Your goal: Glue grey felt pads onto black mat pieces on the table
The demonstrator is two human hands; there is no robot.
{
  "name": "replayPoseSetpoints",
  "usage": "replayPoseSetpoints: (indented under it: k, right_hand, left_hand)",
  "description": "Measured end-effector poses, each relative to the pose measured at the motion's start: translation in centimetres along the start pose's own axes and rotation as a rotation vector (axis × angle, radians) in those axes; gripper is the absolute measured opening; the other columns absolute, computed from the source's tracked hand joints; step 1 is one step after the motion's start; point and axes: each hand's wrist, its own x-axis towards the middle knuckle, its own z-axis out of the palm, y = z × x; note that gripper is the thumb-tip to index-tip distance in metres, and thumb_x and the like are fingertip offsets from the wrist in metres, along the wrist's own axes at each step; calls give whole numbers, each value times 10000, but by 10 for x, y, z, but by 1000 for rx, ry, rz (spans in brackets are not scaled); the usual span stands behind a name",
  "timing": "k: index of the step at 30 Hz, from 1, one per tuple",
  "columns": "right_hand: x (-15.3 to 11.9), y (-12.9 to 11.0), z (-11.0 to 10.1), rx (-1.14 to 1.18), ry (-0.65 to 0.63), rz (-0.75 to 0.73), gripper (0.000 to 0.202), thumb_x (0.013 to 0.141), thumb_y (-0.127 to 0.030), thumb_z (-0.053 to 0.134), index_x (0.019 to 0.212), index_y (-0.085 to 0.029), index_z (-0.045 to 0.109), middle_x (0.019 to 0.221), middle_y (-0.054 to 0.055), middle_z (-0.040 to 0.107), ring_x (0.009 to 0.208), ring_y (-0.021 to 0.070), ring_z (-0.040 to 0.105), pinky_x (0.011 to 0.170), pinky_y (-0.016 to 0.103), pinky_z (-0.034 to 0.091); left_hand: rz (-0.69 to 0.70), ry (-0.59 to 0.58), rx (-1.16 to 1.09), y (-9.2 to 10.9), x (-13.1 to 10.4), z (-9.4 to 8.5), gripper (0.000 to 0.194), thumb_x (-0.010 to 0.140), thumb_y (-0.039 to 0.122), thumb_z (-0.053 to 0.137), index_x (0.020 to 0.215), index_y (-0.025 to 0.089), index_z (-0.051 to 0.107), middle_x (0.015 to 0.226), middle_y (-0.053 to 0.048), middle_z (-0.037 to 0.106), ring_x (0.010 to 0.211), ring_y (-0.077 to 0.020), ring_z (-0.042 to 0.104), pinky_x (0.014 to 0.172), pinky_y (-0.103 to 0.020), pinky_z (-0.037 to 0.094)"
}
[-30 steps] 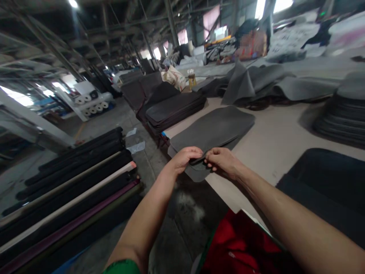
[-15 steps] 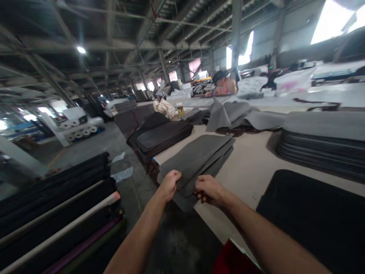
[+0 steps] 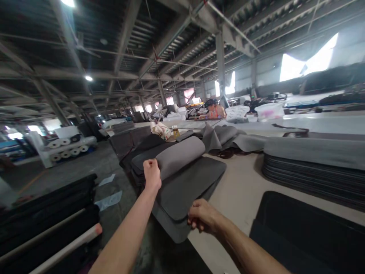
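Observation:
My left hand (image 3: 152, 173) is closed on the near edge of a grey fabric sheet (image 3: 182, 154). That sheet is lifted and curls over toward the left, its lighter face showing. Below it lie several dark grey sheets (image 3: 191, 184) with rounded corners, one of which hangs past the table's near edge. At the near right corner of these sheets, my right hand (image 3: 203, 217) has its fingers curled together, closed on the sheet edge; the fingertips are partly hidden.
A thick stack of dark sheets (image 3: 308, 177) stands on the table (image 3: 242, 182) at right, with black sheets (image 3: 308, 224) nearer. Crumpled grey fabric (image 3: 222, 137) lies behind. Fabric rolls (image 3: 51, 217) rest at lower left. Another person (image 3: 215, 110) is farther back.
My left hand has moved up and left, lifting and curling the top sheet off the ones below. My right hand stays near the sheets' corner. The view has tilted upward and turned right.

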Motion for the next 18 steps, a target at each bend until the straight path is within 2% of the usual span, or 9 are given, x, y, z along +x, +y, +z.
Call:
replayPoseSetpoints:
  k: [3,5,7,9,11,13,16,18]
  right_hand:
    - [-11,-4,-8,51,-154,-1,153,520,-238,683,558,-114,603,595,139,681,374,172,572,256,191,321]
    - [-15,-7,-14,145,-168,-48,219,535,-278,734,602,-112,607,618,145,685,410,184,595,269,193,334]
    - [-14,-12,-22,291,-59,-151,236,611,-311,729,700,-134,602,616,71,670,409,120,553,288,155,301]
    - [-11,-16,-33,451,103,-249,224,727,-339,685,817,-161,584,665,19,662,459,81,553,328,120,315]
    - [-8,-20,-48,588,242,-302,226,841,-387,618,912,-182,556,772,31,684,565,92,620,398,124,401]
    - [-7,-22,-62,695,350,-336,247,919,-443,546,962,-202,519,899,62,702,683,122,675,497,170,500]
    - [-9,-23,-75,792,475,-389,267,950,-494,513,1009,-235,487,981,56,699,786,149,694,620,230,562]
    - [-11,-24,-78,814,526,-416,315,926,-538,543,1037,-246,504,944,45,698,789,169,691,634,254,568]
  left_hand:
    - [169,-34,-5,20,-7,-2,146,914,294,596,833,186,539,846,10,532,828,-160,532,813,-320,463]
    - [258,-97,-27,31,-22,-8,138,907,300,569,823,212,504,814,20,493,790,-155,498,775,-282,435]
    - [313,-186,-62,39,-45,-20,146,915,342,550,852,226,488,796,25,482,734,-147,478,710,-261,418]
    - [337,-296,-92,43,-70,-36,177,920,388,549,862,232,490,761,30,488,675,-140,469,651,-252,405]
    - [346,-441,-96,42,-94,-56,213,916,413,568,824,225,529,715,27,499,641,-137,475,619,-250,399]
    - [356,-674,-74,37,-114,-77,260,931,421,555,772,216,572,670,20,494,611,-135,471,591,-252,386]
    - [395,-1047,31,23,-135,-105,297,957,392,519,735,210,598,633,9,518,587,-131,488,583,-259,368]
    - [454,-1176,142,12,-145,-118,275,953,358,530,732,211,601,632,1,560,593,-131,524,599,-263,369]
